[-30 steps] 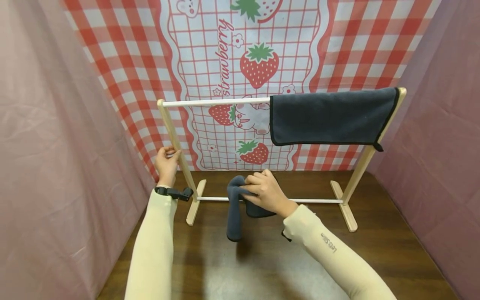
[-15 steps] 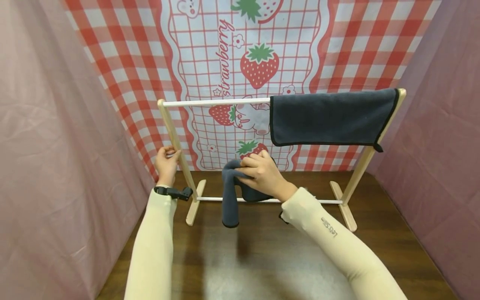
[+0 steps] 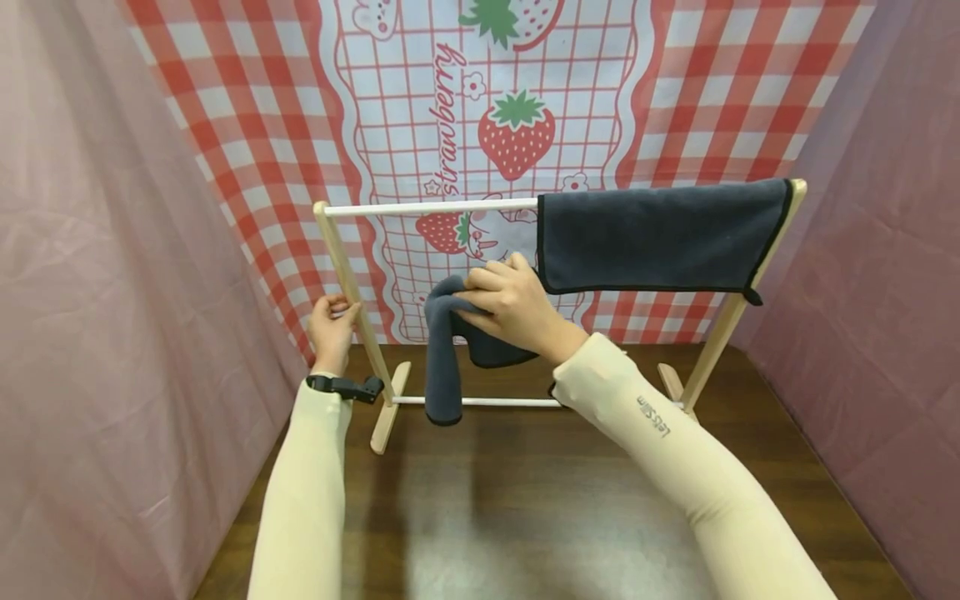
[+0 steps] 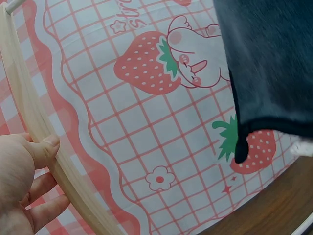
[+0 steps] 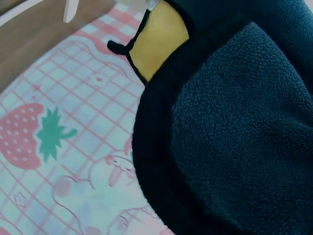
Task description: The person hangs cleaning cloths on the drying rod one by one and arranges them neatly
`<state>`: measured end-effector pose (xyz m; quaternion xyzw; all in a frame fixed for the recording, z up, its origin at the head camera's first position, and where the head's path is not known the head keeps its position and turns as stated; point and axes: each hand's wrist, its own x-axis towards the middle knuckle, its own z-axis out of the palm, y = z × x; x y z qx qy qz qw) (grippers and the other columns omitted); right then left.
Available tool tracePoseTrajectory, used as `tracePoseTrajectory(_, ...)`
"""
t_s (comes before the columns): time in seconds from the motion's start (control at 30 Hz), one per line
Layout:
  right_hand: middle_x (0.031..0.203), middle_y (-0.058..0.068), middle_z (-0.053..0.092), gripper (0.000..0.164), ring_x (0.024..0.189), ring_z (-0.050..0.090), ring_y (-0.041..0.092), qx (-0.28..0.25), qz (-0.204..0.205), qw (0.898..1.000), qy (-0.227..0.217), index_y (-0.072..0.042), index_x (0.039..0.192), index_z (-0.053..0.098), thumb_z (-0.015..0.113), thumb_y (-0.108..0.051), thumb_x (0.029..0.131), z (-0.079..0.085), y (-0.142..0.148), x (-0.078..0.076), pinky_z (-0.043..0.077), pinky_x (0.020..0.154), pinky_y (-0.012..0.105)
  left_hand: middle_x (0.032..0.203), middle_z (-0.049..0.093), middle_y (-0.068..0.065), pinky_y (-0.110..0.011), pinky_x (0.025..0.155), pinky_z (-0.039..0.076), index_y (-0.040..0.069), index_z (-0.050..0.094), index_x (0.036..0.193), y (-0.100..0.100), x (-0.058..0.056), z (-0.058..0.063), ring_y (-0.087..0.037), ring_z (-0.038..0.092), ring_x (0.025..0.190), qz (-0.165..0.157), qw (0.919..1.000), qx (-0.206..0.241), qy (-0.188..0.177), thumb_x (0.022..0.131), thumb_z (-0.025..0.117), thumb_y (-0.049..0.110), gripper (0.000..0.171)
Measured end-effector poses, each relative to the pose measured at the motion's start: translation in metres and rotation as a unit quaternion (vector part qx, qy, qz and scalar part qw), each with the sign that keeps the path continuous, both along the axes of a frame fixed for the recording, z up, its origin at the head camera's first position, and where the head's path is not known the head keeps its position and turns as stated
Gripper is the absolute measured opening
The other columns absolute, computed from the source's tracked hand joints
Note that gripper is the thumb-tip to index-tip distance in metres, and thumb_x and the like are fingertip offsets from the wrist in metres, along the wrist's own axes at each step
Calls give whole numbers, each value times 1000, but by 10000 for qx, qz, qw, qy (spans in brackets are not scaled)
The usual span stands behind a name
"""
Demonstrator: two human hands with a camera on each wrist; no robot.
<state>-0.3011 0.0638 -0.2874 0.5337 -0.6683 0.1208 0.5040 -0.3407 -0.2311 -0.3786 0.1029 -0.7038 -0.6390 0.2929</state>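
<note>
1. Right hand [image 3: 513, 304] is around the center of the head view, fingers bent and pinching a bunched-up dark gray cloth [image 3: 444, 358].
2. That cloth droops from the grip in two parts: a long narrow fold on the left, and a wider flap under the hand. Both ends have black edging. In the frame it sits below the top bar [image 3: 431, 207], and the narrow fold's tip overlaps the left part of the lower bar [image 3: 510, 402].
3. Left hand [image 3: 331, 331] is left of center, holding the left post [image 3: 347, 275] of the wooden rack, thumb on one side and fingers on the other. The left wrist view shows that grip pretty clearly, lower left.
4. A second dark cloth [image 3: 663, 237], also black-edged, hangs over the right part of the top bar, right of center in the frame. There's a little loop at its lower right corner.
5. Right wrist view: mostly fuzzy cloth up close on the right side, plus a yellow patch [image 5: 161, 41] with dark edging near the top.
6. Left wrist view has dark fabric in the upper right, can't tell which cloth.
7. Behind it all: a strawberry-print backdrop [image 3: 517, 137], pink curtains [image 3: 97, 275] left and right, brown wooden surface [image 3: 480, 500] along the bottom.
</note>
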Motion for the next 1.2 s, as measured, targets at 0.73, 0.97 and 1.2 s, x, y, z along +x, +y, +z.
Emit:
tracePoseTrajectory(0.73,90,9,61,25,73,52,27,-71,-221,9994,250,-2,97,78,69,-26,95,95,-4,-17,30,63,45,88,57,-3,-17,57,52,-10,61,112,0,-3,-2,-1,56,65,68,9999,52,57,88,71,-5,27)
tracePoseTrajectory(0.97,95,12,62,31,73,48,29,-294,-216,9983,458,0,103,77,65,-27,98,120,-6,-21,29,65,45,83,56,2,-14,52,48,-11,61,109,0,-4,-1,2,54,61,84,9998,57,171,87,71,-6,25)
tracePoseTrajectory(1.2,97,12,62,34,78,50,30,-496,-250,9970,541,-1,108,76,59,-29,101,141,-11,-21,30,69,47,84,56,3,-15,55,50,-11,61,111,2,0,0,2,54,62,67,9999,84,88,88,70,-5,26)
